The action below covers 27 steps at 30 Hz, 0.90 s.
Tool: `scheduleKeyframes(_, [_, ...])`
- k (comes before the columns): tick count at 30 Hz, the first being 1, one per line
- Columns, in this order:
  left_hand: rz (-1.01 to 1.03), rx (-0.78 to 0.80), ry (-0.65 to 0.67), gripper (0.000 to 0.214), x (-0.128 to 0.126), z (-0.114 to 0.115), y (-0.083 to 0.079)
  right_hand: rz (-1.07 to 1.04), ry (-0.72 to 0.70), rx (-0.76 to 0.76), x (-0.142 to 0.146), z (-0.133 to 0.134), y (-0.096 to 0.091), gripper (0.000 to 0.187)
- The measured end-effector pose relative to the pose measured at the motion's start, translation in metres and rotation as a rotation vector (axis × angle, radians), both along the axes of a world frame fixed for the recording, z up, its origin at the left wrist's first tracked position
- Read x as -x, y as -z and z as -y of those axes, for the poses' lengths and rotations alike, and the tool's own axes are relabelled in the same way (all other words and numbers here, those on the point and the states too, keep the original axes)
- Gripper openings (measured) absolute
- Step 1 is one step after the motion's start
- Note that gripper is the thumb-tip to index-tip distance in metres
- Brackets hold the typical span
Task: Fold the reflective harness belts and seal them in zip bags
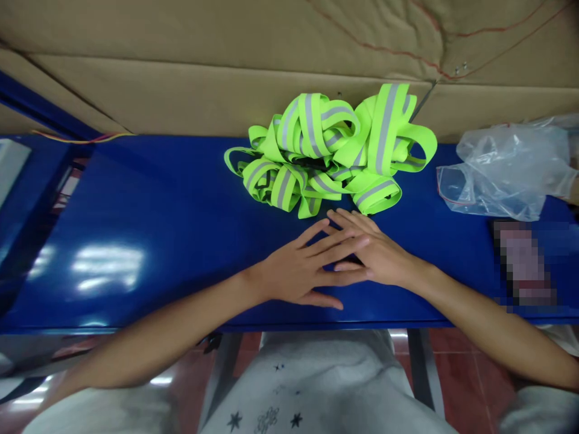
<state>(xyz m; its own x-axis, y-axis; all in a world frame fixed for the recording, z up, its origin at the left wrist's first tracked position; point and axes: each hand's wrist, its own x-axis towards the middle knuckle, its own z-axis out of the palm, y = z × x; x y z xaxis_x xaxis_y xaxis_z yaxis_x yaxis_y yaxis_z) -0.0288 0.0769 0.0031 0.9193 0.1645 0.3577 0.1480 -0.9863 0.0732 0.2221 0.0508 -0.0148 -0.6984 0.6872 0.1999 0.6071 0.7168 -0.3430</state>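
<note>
A tangled heap of neon-yellow reflective straps (312,138) with grey stripes lies at the back middle of the blue table (149,211). Dark bits, perhaps buckles, show among the loops. Just in front of the heap, my left hand (307,265) is spread with its fingers apart and lies across the fingers of my right hand (384,253). The right hand's fingers stretch toward the straps, partly covered by the left. Neither hand holds anything.
Crumpled clear plastic bags (511,169) lie at the back right. In front of them is a blurred-out flat object (525,262). A tan covered panel (203,93) with red thread on it rises behind the table. A thin yellow and red cord (90,138) runs at the back left.
</note>
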Motion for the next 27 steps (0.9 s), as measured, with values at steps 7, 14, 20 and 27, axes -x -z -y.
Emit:
scheduleKeyframes(7, [-0.145,0.22,-0.034,0.063,-0.0022,-0.0027,0.0034,-0.005,-0.018,0.02,-0.0025,-0.0005,0.0015,0.073])
scheduleKeyframes(14, [-0.148,0.223,-0.044,0.062,-0.0011,-0.0001,0.0024,0.011,-0.026,0.032,-0.0036,-0.001,0.0012,0.074])
scheduleKeyframes(20, [-0.154,0.216,-0.047,0.062,-0.001,0.0003,0.0036,0.04,-0.016,0.026,-0.0036,-0.0004,0.0,0.071])
scheduleKeyframes(27, [-0.133,0.192,-0.047,0.06,-0.0002,0.0014,0.0027,0.039,-0.02,0.006,-0.0032,-0.0009,-0.0017,0.069])
